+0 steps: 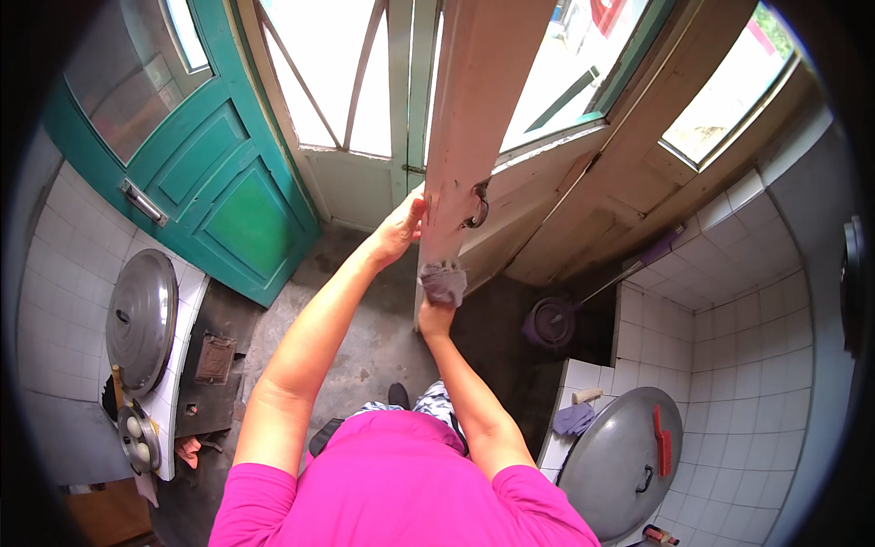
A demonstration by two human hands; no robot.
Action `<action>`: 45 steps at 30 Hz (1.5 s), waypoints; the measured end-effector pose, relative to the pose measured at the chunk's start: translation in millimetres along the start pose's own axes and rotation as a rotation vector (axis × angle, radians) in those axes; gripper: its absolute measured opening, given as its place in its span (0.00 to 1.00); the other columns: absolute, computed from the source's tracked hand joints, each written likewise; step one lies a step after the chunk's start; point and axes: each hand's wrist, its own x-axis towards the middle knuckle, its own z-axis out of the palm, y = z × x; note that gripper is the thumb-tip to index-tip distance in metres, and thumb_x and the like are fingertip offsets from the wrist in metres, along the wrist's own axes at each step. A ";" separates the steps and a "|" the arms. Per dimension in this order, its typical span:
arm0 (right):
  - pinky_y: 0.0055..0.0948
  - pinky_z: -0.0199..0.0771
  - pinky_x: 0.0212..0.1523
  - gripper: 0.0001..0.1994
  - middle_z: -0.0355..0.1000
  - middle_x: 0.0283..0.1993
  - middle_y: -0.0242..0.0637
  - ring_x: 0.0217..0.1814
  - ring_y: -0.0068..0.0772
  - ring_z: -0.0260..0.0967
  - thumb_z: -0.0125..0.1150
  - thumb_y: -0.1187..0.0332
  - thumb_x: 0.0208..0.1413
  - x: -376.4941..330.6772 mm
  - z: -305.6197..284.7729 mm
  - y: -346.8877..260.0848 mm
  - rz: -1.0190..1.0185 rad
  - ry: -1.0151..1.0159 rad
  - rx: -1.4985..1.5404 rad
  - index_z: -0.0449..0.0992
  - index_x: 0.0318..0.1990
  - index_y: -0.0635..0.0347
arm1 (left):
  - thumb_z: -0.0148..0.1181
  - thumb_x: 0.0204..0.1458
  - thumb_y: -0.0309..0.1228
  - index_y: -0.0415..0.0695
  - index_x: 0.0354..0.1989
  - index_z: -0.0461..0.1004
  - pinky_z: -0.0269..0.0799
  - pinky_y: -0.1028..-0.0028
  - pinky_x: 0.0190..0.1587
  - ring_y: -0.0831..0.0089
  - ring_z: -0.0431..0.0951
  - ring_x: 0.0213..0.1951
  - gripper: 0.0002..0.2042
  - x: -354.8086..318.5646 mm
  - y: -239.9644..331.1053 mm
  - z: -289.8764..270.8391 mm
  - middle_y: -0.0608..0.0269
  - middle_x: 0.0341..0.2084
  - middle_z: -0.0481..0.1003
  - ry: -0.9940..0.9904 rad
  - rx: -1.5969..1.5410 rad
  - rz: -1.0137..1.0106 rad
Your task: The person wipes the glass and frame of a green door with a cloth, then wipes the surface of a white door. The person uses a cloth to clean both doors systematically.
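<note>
A pinkish-brown wooden door [478, 91] stands ajar in front of me, with its narrow edge toward me. My left hand [399, 230] grips its left side; the thumb shows and the other fingertips are partly hidden by the wood. Lower down, my right hand [437, 314] is closed on a greyish cloth [444, 283] and presses it against the door. The cloth covers most of those fingers. A curved metal door handle [477, 205] sticks out just above the cloth, on the right face.
To the left stand a green door [219, 182] and a tiled stove counter with a large lidded pot [143, 319]. A mop [629, 271] rests in a purple bucket [550, 323] behind the door. At right, another big lid [620, 469] carries a red brush [662, 439], beside a purple cloth [573, 419].
</note>
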 end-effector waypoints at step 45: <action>0.40 0.79 0.47 0.22 0.79 0.49 0.50 0.43 0.42 0.78 0.59 0.67 0.66 150.2 8.0 88.9 -0.444 -0.015 0.411 0.70 0.63 0.74 | 0.55 0.55 0.69 0.42 0.61 0.63 0.64 0.58 0.62 0.52 0.70 0.59 0.42 51.1 -140.9 20.1 0.49 0.56 0.67 0.644 0.372 0.329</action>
